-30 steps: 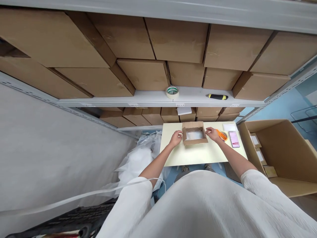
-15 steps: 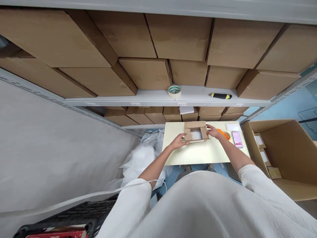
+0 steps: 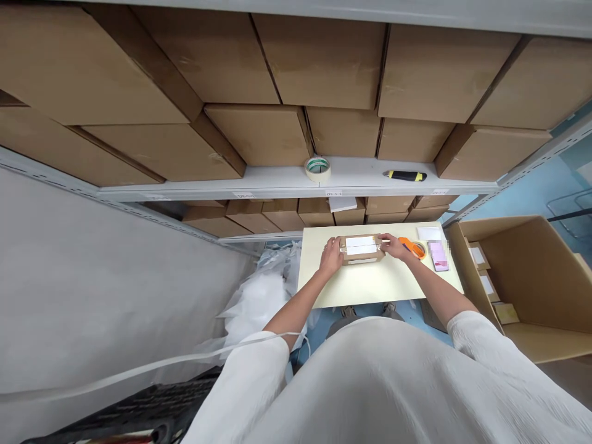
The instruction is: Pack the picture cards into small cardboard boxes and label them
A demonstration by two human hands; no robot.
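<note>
Left hand (image 3: 332, 255) and right hand (image 3: 393, 246) are gripping opposite ends of small cardboard box (image 3: 361, 249), apparently closed, sitting mid-back on cream table (image 3: 370, 287); orange tape dispenser (image 3: 413, 248) lying just right of box

Bright, even indoor light — soft shadows, sharp centre, strong wide-angle bending at the edges.

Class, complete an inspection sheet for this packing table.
Surface: pale yellow flat tabletop.
Job's things: small brown cardboard box, flaps shut, white labels on top.
Clutter: orange tape dispenser, pink flat slab, white paper sheet, right of box.
Hands: left hand grips box's left end, right hand its right end.
Cables: nothing seen; white flat strap lower left.
Surroundings: grey metal shelf with brown cartons, cream tape roll, black-and-yellow utility knife; large open cardboard carton at right.
</note>
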